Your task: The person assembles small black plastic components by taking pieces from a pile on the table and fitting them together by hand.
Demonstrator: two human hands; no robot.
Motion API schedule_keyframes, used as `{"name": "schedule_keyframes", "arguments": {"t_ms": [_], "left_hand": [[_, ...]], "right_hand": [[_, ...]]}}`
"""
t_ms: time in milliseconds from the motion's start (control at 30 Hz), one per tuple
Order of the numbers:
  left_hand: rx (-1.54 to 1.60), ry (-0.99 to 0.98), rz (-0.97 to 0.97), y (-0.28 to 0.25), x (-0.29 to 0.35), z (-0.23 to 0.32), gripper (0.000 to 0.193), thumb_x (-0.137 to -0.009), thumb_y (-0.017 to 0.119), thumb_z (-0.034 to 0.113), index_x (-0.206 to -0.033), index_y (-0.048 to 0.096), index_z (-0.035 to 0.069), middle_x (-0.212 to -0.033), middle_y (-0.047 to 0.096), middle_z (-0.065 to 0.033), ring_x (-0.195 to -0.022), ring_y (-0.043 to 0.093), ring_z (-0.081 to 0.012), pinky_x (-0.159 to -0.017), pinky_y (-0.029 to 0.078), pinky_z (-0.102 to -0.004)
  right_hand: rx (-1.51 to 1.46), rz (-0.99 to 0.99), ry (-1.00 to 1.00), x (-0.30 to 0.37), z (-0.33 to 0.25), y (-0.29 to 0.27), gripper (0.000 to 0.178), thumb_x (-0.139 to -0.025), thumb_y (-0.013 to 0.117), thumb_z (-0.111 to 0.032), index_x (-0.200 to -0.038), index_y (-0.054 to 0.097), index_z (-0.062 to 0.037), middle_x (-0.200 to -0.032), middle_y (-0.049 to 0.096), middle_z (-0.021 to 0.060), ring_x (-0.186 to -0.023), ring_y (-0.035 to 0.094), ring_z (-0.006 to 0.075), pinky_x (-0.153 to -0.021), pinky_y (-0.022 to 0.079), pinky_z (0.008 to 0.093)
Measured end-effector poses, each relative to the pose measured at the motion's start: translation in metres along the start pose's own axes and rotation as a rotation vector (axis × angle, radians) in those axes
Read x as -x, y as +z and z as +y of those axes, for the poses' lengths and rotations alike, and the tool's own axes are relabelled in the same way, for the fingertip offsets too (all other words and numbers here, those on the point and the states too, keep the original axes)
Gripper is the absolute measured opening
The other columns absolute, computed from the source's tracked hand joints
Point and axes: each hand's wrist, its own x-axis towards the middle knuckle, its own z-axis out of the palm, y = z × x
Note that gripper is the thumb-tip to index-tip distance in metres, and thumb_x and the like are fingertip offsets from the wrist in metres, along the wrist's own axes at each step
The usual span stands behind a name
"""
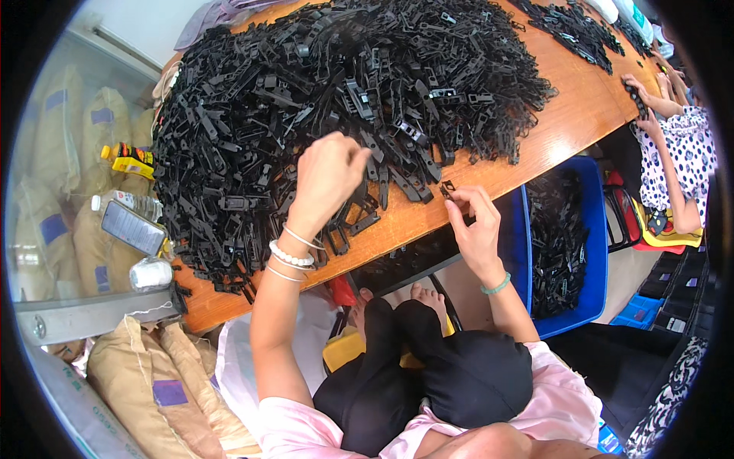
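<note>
A large heap of black plastic clip-like parts (344, 84) covers much of the wooden table (527, 164). Over the near side of the heap is my left hand (329, 180), its back toward me and its fingers curled down. Its fingertips are hidden, so I cannot make out what they hold. To the right, just past the table's front edge, my right hand (478, 226) pinches a small black plastic part (448, 188) between thumb and fingers. Bracelets circle both wrists.
Right of my knees stands a blue bin (594, 298) holding more black parts. A phone (133, 227), a clear bottle (141, 205) and a yellow bottle (131, 161) lie at the left. Brown sacks (153, 390) stand below. A co-worker's hands (646, 99) work at far right.
</note>
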Motion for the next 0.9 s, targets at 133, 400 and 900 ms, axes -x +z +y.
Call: {"name": "schedule_keyframes", "arguments": {"t_ms": [133,400,900], "left_hand": [[-0.283,-0.006,-0.087,0.003,0.018,0.011,0.031,-0.074,0.072,0.029,-0.081,0.068,-0.001,-0.069,0.061,-0.0117,-0.061,0.058,-0.0284,-0.059,0.046,-0.036],[0.306,-0.226,0.134,-0.032,0.037,-0.032,0.011,-0.081,0.062,0.004,-0.089,0.064,-0.003,-0.069,0.061,-0.0078,-0.055,0.051,-0.0109,-0.053,0.042,-0.0251],[0.058,-0.262,-0.037,-0.038,0.062,-0.025,0.022,-0.065,0.076,0.012,-0.078,0.066,-0.003,-0.077,0.056,-0.0117,-0.073,0.059,-0.0249,-0.064,0.046,-0.033]], "right_hand": [[0.008,0.009,-0.007,0.001,0.005,-0.002,0.013,-0.076,0.064,0.006,-0.085,0.056,0.0031,-0.084,0.057,0.0121,-0.066,0.058,0.0205,-0.06,0.048,0.0286],[0.021,0.03,-0.029,0.003,0.003,0.0,0.012,-0.076,0.064,0.006,-0.086,0.059,0.0031,-0.088,0.058,0.0113,-0.069,0.059,0.0182,-0.062,0.049,0.0269],[0.027,0.043,-0.037,0.005,0.001,0.003,0.011,-0.077,0.064,0.006,-0.087,0.059,0.0032,-0.09,0.057,0.0103,-0.069,0.059,0.0159,-0.061,0.048,0.0249]]}}
